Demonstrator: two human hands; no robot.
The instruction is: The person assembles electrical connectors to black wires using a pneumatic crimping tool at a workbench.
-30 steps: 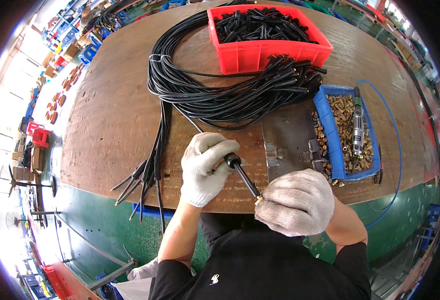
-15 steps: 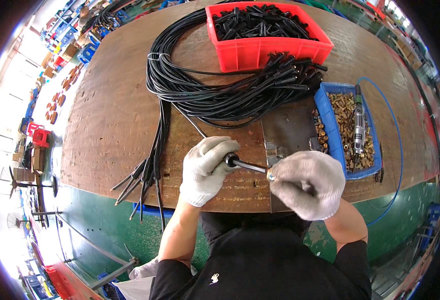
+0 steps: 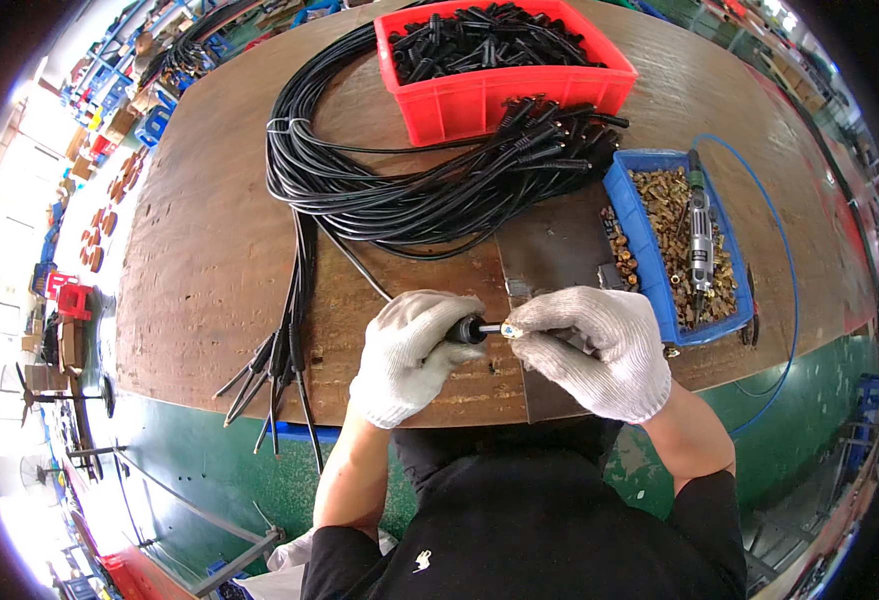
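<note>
In white knit gloves, both my hands work over the table's front edge. My left hand (image 3: 410,350) is closed round a black cable and the black sleeve (image 3: 468,330) on it. A short piece of the cable's end juts out of the sleeve toward the right. My right hand (image 3: 600,350) pinches a small brass-coloured fitting (image 3: 509,330) at the tip of that end, its thumb and forefinger closed. The cable (image 3: 360,268) runs back from behind my left hand to a coiled bundle of black cables (image 3: 380,205).
A red bin (image 3: 510,108) of black sleeves stands at the back. On the right, a blue bin (image 3: 643,225) holds brass pieces, with an air tool (image 3: 700,240) on top and a blue hose (image 3: 790,260). Loose cable ends (image 3: 285,350) hang over the table's front left edge.
My right hand has come closer to my left, and less cable shows between them. The whole scene has shifted slightly left in view.
</note>
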